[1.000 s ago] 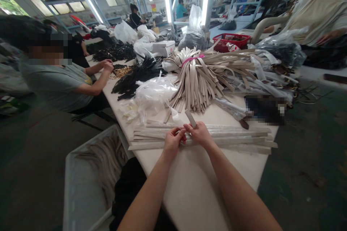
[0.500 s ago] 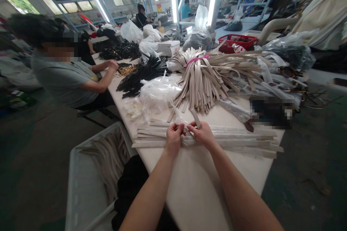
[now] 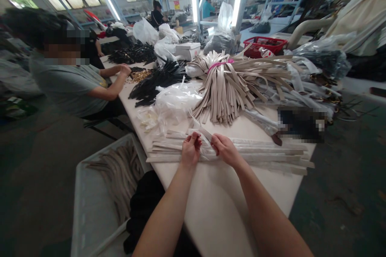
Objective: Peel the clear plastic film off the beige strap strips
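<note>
My right hand (image 3: 224, 150) is closed around a beige strap (image 3: 206, 133), whose short end points up and to the left. Close beside it, my left hand (image 3: 191, 148) pinches a thin, clear plastic sleeve (image 3: 197, 125) at the fingertips; its exact edges are hard to make out. Under both hands, several beige straps in clear plastic sleeves (image 3: 262, 156) lie side by side across the table (image 3: 211, 196). Just beyond them, a large bundle of bare beige straps (image 3: 223, 100) is tied with a pink band (image 3: 220, 64).
A pile of clear plastic (image 3: 177, 98) and black straps (image 3: 159, 80) lie at the back left. More wrapped straps (image 3: 313, 92) and a red basket (image 3: 265, 46) are at the right. A bin of straps (image 3: 80, 204) stands at lower left, near a seated co-worker (image 3: 69, 84).
My hands have moved slightly apart. The strap in my right hand has tipped from nearly upright to slanting left, toward my left hand.
</note>
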`<state>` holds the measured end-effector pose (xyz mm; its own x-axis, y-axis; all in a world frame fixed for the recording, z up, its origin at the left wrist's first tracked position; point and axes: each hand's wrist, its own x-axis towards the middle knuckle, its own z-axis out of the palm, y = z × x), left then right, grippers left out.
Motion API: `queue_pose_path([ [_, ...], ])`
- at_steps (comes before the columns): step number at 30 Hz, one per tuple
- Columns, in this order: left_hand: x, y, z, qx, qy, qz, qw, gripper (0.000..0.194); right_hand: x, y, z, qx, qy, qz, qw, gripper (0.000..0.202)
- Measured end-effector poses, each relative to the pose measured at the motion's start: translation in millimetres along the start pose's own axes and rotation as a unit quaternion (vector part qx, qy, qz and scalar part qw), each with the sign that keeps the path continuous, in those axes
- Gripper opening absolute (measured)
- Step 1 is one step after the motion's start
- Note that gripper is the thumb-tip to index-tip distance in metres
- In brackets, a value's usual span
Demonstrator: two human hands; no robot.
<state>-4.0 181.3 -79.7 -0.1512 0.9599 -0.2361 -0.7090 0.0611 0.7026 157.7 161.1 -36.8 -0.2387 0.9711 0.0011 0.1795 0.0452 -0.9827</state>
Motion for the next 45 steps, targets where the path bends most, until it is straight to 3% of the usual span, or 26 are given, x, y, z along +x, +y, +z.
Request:
queue_pose_path([
  [4,2,2,-1.0,-0.026,0.008,0.002,1.000,0.025,2,-1,-2,-0.118,0.020,-0.029,0.992,0.039],
  [20,2,1,4.6,-0.010,0.015,-0.008,1.000,0.028,1,-2,-4,-0.285,0.027,-0.086,0.954,0.034],
  [25,-1,-5,7.4,0.043,-0.002,-0.002,0.999,0.031,1,0,-1,-0.278,0.036,-0.088,0.956,0.033],
  [30,-9,-6,15.9,0.127,-0.054,-0.018,0.990,0.032,2,0,2,-0.242,0.064,-0.074,0.965,0.038],
  [36,-14,15,23.1,0.139,-0.012,0.033,0.990,0.033,-1,-7,-10,-0.197,0.003,-0.083,0.977,0.037],
  [41,-23,16,25.3,0.259,-0.095,0.039,0.960,0.033,-1,-8,-12,-0.163,0.018,-0.084,0.983,0.037],
  [45,-22,17,30.0,0.214,-0.056,0.053,0.974,0.033,0,-7,-20,-0.139,-0.037,-0.092,0.985,0.037],
])
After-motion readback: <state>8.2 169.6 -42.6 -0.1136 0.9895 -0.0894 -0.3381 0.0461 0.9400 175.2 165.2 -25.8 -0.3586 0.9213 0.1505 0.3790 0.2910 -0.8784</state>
